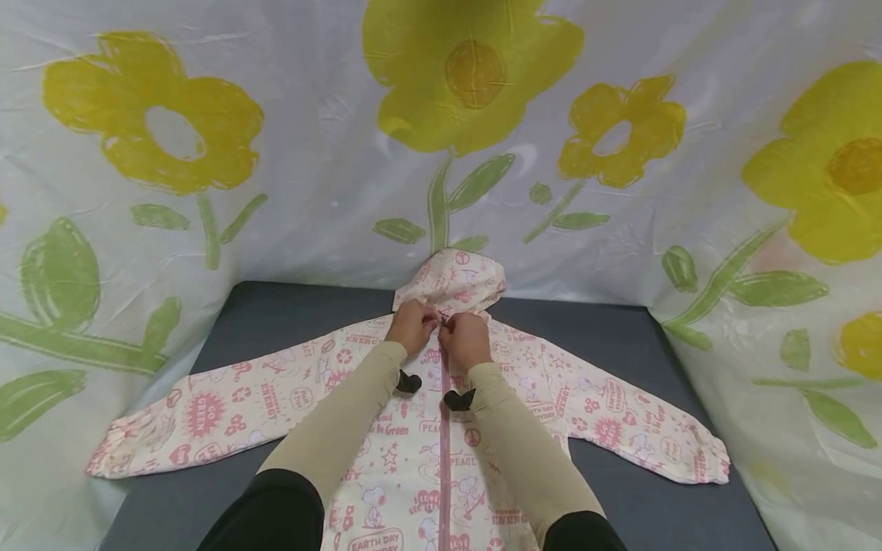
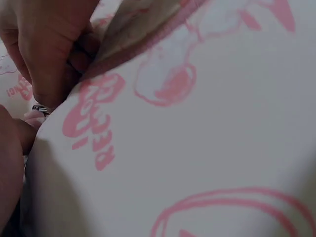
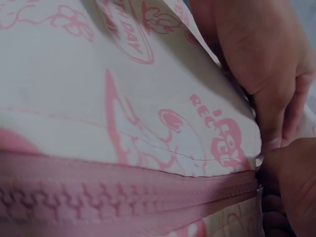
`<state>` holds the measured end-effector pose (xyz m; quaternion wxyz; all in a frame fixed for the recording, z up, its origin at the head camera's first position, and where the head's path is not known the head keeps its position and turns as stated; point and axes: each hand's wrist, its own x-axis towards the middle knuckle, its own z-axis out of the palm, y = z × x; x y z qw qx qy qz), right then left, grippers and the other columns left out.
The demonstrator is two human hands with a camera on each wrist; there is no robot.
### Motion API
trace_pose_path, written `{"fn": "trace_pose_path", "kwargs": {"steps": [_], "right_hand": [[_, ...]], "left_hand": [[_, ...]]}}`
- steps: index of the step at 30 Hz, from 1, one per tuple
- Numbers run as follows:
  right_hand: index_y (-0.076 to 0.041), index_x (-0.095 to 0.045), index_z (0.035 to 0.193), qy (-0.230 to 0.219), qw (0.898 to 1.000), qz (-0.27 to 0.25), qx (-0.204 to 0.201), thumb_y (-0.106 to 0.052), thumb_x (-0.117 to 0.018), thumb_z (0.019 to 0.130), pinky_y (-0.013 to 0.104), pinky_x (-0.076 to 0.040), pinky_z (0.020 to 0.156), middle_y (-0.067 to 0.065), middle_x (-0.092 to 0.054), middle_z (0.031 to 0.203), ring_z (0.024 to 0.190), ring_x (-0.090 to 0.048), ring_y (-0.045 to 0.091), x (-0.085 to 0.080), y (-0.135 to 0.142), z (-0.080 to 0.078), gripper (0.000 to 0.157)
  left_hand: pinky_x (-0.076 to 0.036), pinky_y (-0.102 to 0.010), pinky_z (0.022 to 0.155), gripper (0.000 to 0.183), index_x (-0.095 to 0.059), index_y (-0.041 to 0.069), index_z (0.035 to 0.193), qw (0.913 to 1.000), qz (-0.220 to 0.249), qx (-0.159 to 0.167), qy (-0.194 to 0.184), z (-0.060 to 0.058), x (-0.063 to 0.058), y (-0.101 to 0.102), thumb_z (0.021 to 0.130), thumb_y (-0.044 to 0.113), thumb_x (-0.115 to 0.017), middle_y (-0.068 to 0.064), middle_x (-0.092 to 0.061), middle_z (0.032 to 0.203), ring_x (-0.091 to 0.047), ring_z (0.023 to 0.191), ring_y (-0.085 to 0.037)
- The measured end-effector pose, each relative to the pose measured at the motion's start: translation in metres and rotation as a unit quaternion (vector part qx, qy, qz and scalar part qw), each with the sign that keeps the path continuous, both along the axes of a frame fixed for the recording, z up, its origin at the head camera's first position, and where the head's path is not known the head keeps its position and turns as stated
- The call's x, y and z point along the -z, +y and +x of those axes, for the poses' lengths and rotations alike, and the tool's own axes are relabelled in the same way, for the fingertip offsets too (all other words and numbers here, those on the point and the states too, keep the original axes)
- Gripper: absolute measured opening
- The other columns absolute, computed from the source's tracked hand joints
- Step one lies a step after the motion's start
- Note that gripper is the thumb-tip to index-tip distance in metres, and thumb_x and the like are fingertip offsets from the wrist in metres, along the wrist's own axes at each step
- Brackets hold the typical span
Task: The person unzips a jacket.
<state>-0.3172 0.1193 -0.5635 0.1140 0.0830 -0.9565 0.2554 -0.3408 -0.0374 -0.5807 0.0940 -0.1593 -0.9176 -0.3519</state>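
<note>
Running up the front of the jacket (image 1: 386, 482), which lies spread on the dark surface (image 1: 289, 317), the zip (image 1: 445, 459) leads to the collar (image 1: 449, 311), where the left hand (image 1: 412, 327) and right hand (image 1: 465, 340) both pinch the jacket, though which bit each holds is hidden. Keeping the cloth flat and taut with one hand while the other works along the zip's line should best avoid snags. The right wrist view shows the zip's meshed teeth (image 3: 64, 197), too small to make out in the head view, which instead takes in both sleeves (image 1: 255, 402), the hood (image 1: 451, 275) and, behind, the flowered curtain (image 1: 296, 153).
</note>
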Motion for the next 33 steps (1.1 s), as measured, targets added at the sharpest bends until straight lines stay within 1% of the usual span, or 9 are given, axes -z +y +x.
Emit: {"fn": "trace_pose_path", "kwargs": {"steps": [6, 10, 15, 20, 24, 26, 28, 31, 33], "right_hand": [[-0.008, -0.08, 0.081, 0.01, 1.0, -0.011, -0.01, -0.017, -0.074, 0.095, 0.043, -0.06, 0.071, 0.005, -0.076, 0.074, 0.072, -0.071, 0.027, -0.005, -0.001, 0.002, 0.018], [-0.009, -0.074, 0.082, -0.03, 0.998, -0.05, -0.015, -0.021, -0.074, 0.097, 0.036, -0.054, 0.064, 0.003, -0.072, 0.073, 0.066, -0.065, 0.02, -0.01, 0.003, 0.004, 0.019], [-0.007, -0.074, 0.092, -0.076, 0.987, -0.143, -0.012, -0.024, -0.066, 0.105, 0.032, -0.049, 0.062, 0.006, -0.072, 0.079, 0.066, -0.062, 0.018, -0.013, 0.008, 0.006, 0.022], [-0.007, -0.076, 0.089, -0.07, 0.976, -0.204, -0.023, -0.027, -0.063, 0.107, 0.033, -0.046, 0.057, 0.003, -0.068, 0.07, 0.06, -0.058, 0.018, -0.005, 0.012, 0.01, 0.03], [-0.006, -0.077, 0.085, -0.061, 0.977, -0.202, -0.021, -0.028, -0.065, 0.104, 0.032, -0.043, 0.054, 0.0, -0.065, 0.065, 0.056, -0.053, 0.016, 0.0, 0.016, 0.019, 0.032], [-0.004, -0.078, 0.086, -0.07, 0.977, -0.2, -0.011, -0.026, -0.066, 0.102, 0.033, -0.045, 0.056, 0.001, -0.067, 0.067, 0.059, -0.055, 0.016, -0.01, 0.016, 0.031, 0.03], [-0.004, -0.078, 0.086, -0.074, 0.977, -0.198, -0.008, -0.026, -0.067, 0.102, 0.034, -0.046, 0.056, 0.003, -0.067, 0.066, 0.059, -0.057, 0.018, -0.01, 0.018, 0.038, 0.03], [-0.007, -0.077, 0.082, -0.084, 0.977, -0.195, -0.004, -0.028, -0.068, 0.102, 0.033, -0.046, 0.052, 0.001, -0.065, 0.064, 0.057, -0.057, 0.018, 0.003, 0.022, 0.044, 0.03], [-0.013, -0.075, 0.08, -0.085, 0.978, -0.192, -0.008, -0.031, -0.068, 0.102, 0.032, -0.045, 0.049, -0.002, -0.062, 0.062, 0.054, -0.056, 0.015, 0.022, 0.028, 0.045, 0.03]], "left_hand": [[-0.054, -0.046, 0.09, 0.01, -0.085, 0.006, 0.099, 0.9979, 0.062, 0.008, 0.019, 0.005, 0.001, -0.004, 0.099, 0.002, -0.076, -0.012, -0.07, 0.097, -0.064, 0.093, -0.029], [-0.057, -0.045, 0.09, 0.012, -0.086, 0.005, 0.108, 0.9965, 0.083, 0.001, -0.016, 0.009, -0.006, -0.006, 0.102, 0.006, -0.075, -0.013, -0.072, 0.103, -0.067, 0.097, -0.029], [-0.058, -0.046, 0.096, 0.016, -0.083, 0.003, 0.114, 0.995, 0.085, 0.005, -0.053, 0.013, -0.017, -0.007, 0.106, 0.012, -0.073, -0.016, -0.072, 0.112, -0.068, 0.105, -0.031], [-0.056, -0.045, 0.093, 0.013, -0.082, 0.003, 0.105, 0.9968, 0.074, 0.011, -0.029, 0.014, -0.023, -0.007, 0.106, 0.011, -0.072, -0.014, -0.07, 0.104, -0.065, 0.098, -0.029], [-0.053, -0.043, 0.09, 0.012, -0.082, 0.003, 0.1, 0.997, 0.077, -0.004, -0.008, 0.013, -0.027, -0.005, 0.104, 0.009, -0.072, -0.013, -0.07, 0.098, -0.064, 0.094, -0.029], [-0.052, -0.043, 0.089, 0.012, -0.082, 0.002, 0.099, 0.9964, 0.084, -0.013, -0.006, 0.013, -0.031, -0.004, 0.103, 0.008, -0.072, -0.014, -0.07, 0.096, -0.063, 0.093, -0.03], [-0.051, -0.044, 0.089, 0.012, -0.081, 0.002, 0.1, 0.9955, 0.091, -0.021, -0.013, 0.012, -0.035, -0.004, 0.104, 0.008, -0.072, -0.015, -0.069, 0.097, -0.063, 0.095, -0.031], [-0.052, -0.045, 0.09, 0.013, -0.081, 0.001, 0.103, 0.9941, 0.102, -0.032, -0.021, 0.011, -0.041, -0.004, 0.104, 0.008, -0.071, -0.017, -0.07, 0.1, -0.064, 0.096, -0.032], [-0.052, -0.045, 0.09, 0.014, -0.082, 0.001, 0.106, 0.9931, 0.107, -0.037, -0.03, 0.011, -0.043, -0.004, 0.105, 0.009, -0.071, -0.016, -0.07, 0.102, -0.064, 0.097, -0.032]]}}
